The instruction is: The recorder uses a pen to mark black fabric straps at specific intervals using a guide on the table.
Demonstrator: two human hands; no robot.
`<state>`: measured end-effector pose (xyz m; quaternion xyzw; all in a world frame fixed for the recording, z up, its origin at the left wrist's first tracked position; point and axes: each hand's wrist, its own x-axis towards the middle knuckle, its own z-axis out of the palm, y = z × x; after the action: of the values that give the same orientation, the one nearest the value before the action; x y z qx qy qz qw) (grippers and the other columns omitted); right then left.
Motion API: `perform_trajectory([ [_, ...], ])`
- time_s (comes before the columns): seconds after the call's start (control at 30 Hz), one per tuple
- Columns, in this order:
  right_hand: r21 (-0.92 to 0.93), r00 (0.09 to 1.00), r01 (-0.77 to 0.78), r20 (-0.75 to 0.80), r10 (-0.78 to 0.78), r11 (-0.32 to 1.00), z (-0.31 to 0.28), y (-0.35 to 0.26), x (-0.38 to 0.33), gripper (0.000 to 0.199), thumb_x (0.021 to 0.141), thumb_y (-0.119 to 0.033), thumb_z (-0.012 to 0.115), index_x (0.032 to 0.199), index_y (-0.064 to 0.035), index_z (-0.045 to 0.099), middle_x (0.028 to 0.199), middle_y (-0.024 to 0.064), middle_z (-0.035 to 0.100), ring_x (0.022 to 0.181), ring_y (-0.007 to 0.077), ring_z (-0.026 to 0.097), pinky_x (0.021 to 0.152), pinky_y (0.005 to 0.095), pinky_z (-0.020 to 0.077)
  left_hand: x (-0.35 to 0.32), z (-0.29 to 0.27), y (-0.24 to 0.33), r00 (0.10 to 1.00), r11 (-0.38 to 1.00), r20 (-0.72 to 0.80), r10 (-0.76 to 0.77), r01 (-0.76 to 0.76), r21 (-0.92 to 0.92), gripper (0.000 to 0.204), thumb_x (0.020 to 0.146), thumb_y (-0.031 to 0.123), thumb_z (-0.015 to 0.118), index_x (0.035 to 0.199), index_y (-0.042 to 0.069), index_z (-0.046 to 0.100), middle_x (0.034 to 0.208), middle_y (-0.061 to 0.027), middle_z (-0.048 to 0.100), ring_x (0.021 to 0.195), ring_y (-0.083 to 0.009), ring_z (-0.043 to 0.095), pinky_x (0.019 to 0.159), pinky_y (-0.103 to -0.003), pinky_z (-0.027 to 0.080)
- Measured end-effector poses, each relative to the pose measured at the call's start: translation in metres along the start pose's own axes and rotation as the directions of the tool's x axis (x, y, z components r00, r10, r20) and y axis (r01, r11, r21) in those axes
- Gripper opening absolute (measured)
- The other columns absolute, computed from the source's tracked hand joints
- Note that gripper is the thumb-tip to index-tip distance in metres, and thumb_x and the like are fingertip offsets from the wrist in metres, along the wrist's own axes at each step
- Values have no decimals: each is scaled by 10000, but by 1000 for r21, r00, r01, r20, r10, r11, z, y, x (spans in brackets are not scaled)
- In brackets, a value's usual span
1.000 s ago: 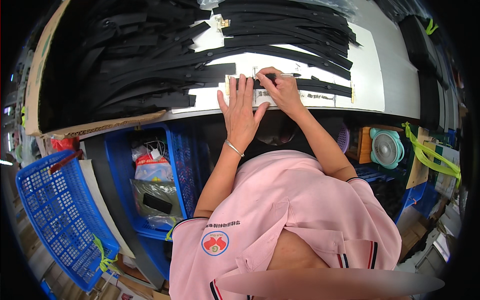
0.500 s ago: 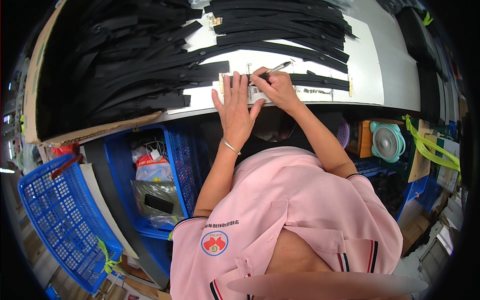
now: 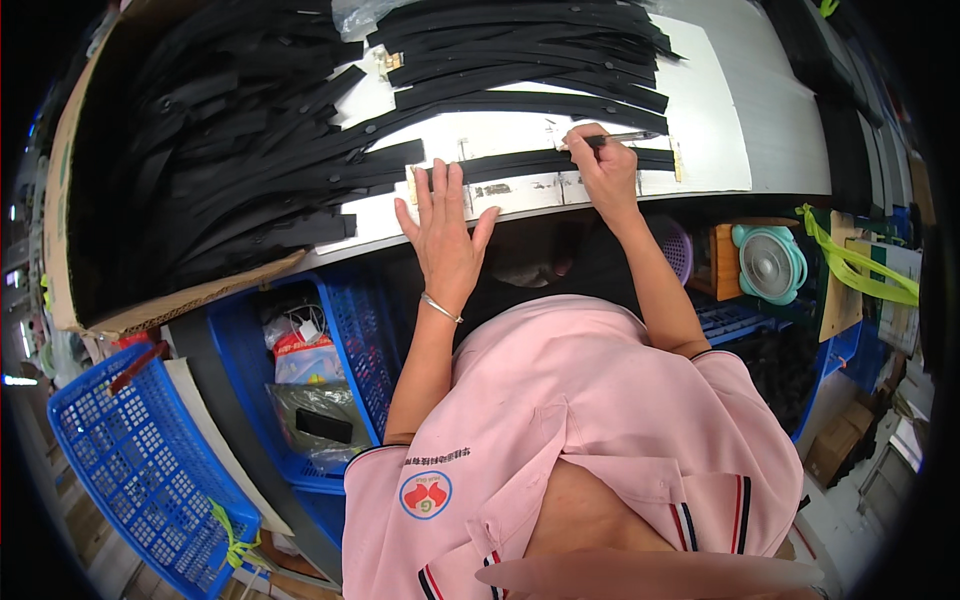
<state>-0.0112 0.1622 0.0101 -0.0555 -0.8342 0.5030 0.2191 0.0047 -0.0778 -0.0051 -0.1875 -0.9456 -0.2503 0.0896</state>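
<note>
A black fabric strip (image 3: 510, 163) lies across a white board (image 3: 700, 110) on the table in front of me. My left hand (image 3: 445, 235) rests on the strip's left end, fingers stretched and thumb apart. A pen (image 3: 628, 136) is pinched in my right hand (image 3: 606, 172), its tip by the strip's upper edge and its body slanting off to the right. Along the board, dark marks and small tape pieces show below the strip. Beyond it, several more black strips (image 3: 520, 50) lie side by side.
A cardboard box (image 3: 65, 190) at the left overflows with black strips. Below the table edge are a blue crate (image 3: 350, 340) holding bags and a phone, and a blue basket (image 3: 150, 470). A teal fan (image 3: 770, 262) stands at the right beside a purple basket (image 3: 679, 250).
My right hand has moved right along the strip with the pen, away from my left hand. My left hand stays on the strip's left end. The whole view has shifted slightly.
</note>
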Motion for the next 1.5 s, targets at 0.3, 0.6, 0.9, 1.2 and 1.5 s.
perform_trajectory([
  [0.3, 62, 998, -36, 46, 34, 997, -1, 12, -1, 176, 980, -139, 666, 914, 19, 710, 696, 59, 684, 592, 98, 622, 564, 254, 475, 1, 1, 4, 999, 998, 38, -11, 8, 70, 773, 973, 415, 666, 1577, 44, 356, 1635, -152, 373, 1549, -377, 247, 1217, -622, 50],
  [0.6, -15, 999, 42, 24, -41, 999, 5, 19, -2, 193, 973, -160, 675, 894, 11, 719, 701, 67, 691, 572, 133, 631, 551, 282, 477, 17, 21, 61, 980, 970, 94, 175, -156, -186, 683, 978, 359, 662, 1563, 102, 420, 1597, -89, 441, 1492, -313, 353, 1225, -590, 59],
  [0.9, 114, 994, 43, 90, -54, 993, -4, 23, -5, 164, 925, -134, 680, 852, 12, 706, 644, 105, 635, 511, 141, 556, 511, 295, 435, 19, 27, 65, 987, 986, 68, 147, -140, -87, 537, 949, 294, 710, 1440, 117, 580, 1492, -46, 555, 1398, -283, 446, 1196, -560, 147],
  [1.2, -2, 975, 18, 223, -17, 1000, -18, 22, -7, 145, 931, -67, 627, 832, 28, 675, 697, 70, 662, 625, 111, 624, 592, 261, 475, 21, 30, 65, 984, 986, 66, 166, -164, -35, 532, 943, 292, 718, 1430, 123, 587, 1486, -40, 558, 1394, -274, 451, 1194, -556, 153],
  [1.5, 163, 982, -118, -128, 140, 980, -94, 44, 7, 155, 988, -100, 620, 900, 2, 697, 746, 16, 684, 666, 47, 566, 602, 233, 457, 18, 30, 65, 984, 987, 77, 159, -158, -25, 531, 962, 289, 698, 1451, 127, 568, 1506, -41, 544, 1406, -280, 441, 1201, -559, 143],
])
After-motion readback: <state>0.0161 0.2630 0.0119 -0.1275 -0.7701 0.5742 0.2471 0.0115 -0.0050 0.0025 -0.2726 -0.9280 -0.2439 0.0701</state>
